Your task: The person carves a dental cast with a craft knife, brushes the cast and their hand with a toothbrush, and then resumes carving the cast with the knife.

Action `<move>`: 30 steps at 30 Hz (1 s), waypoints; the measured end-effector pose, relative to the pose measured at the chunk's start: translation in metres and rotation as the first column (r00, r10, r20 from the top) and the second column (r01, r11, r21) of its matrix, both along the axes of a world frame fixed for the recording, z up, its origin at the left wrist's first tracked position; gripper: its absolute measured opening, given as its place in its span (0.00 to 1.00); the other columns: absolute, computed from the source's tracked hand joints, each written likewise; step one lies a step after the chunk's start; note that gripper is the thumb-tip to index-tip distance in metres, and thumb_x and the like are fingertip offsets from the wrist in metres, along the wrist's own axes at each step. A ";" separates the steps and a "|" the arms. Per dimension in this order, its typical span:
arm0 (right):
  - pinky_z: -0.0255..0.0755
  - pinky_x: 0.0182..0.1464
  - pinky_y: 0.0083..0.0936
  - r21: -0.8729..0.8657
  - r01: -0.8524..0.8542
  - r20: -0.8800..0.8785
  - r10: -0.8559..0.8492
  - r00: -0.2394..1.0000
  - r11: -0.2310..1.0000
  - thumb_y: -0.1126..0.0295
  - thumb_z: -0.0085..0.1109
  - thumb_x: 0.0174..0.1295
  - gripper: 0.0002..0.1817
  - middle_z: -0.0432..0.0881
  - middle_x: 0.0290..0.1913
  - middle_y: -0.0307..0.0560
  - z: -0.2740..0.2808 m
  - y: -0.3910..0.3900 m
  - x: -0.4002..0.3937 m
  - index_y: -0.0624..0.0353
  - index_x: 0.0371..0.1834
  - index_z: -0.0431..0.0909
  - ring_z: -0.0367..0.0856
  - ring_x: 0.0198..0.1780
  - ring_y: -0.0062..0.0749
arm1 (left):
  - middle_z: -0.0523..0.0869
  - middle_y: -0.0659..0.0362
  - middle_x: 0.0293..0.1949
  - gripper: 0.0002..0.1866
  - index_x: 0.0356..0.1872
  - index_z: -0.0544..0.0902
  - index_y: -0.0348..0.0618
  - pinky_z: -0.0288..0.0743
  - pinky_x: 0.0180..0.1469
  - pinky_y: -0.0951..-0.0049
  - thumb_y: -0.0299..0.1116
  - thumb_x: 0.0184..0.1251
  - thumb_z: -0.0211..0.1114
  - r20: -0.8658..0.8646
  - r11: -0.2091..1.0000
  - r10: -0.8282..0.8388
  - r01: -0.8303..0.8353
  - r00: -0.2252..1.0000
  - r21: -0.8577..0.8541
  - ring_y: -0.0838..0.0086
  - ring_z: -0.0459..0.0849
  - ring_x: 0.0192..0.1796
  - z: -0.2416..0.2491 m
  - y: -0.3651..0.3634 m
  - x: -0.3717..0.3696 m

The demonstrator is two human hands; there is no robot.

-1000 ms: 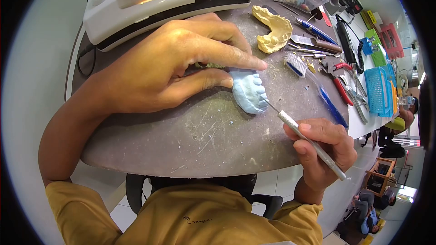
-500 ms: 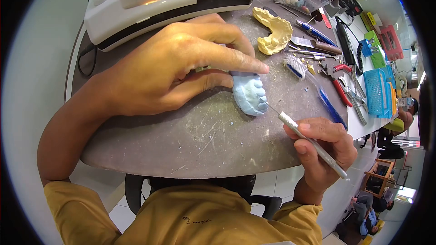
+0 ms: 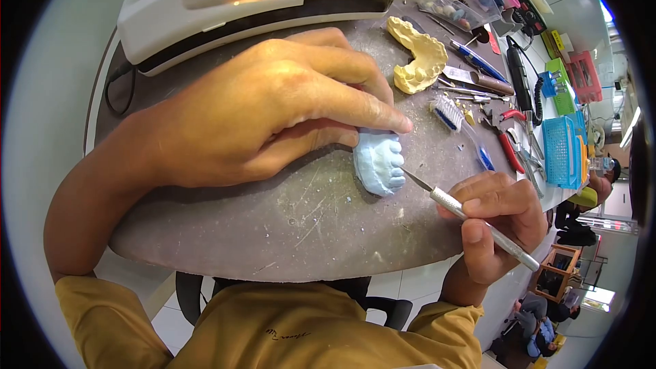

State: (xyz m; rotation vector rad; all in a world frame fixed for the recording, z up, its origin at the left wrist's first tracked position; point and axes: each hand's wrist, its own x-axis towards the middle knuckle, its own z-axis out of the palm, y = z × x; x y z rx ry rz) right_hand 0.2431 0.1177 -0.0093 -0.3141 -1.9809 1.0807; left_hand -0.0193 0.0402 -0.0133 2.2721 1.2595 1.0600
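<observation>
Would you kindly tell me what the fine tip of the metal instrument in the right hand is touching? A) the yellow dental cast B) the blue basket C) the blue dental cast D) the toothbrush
C: the thin blade of the metal carving instrument in the right hand meets the edge of the blue dental cast, which the left hand steadies on the workbench.

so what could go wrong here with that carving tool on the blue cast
The blade of the carving tool in the right hand meets the blue cast near the left hand fingertips; a slip could nick them. Too much pressure might chip the cast's teeth. A slipping elbow could knock the toothbrush beside it.
</observation>
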 end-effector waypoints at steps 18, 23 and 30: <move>0.82 0.32 0.28 0.006 0.038 0.043 -0.038 0.998 0.999 0.75 0.72 0.49 0.09 0.85 0.24 0.53 0.004 0.000 -0.001 0.67 0.27 0.81 0.86 0.26 0.35 | 0.86 0.56 0.47 0.22 0.53 0.88 0.45 0.76 0.54 0.63 0.19 0.55 0.66 -0.017 1.000 0.011 -0.011 1.000 -0.014 0.62 0.81 0.49 0.002 0.000 0.000; 0.81 0.31 0.28 -0.002 0.030 0.055 -0.030 0.998 1.000 0.74 0.72 0.50 0.09 0.85 0.25 0.55 0.003 0.002 0.003 0.67 0.28 0.81 0.85 0.26 0.35 | 0.86 0.55 0.47 0.21 0.53 0.88 0.45 0.76 0.54 0.62 0.19 0.56 0.66 -0.019 1.000 0.013 -0.014 1.000 -0.023 0.61 0.81 0.50 0.001 0.000 0.000; 0.77 0.38 0.30 0.403 0.453 0.002 -0.496 0.868 0.795 0.58 0.57 0.73 0.17 0.87 0.38 0.53 0.004 0.015 0.019 0.64 0.41 0.83 0.85 0.32 0.35 | 0.85 0.53 0.49 0.24 0.57 0.86 0.45 0.75 0.55 0.61 0.19 0.56 0.67 -0.055 1.000 -0.017 0.016 0.998 -0.020 0.60 0.81 0.51 0.008 -0.001 0.001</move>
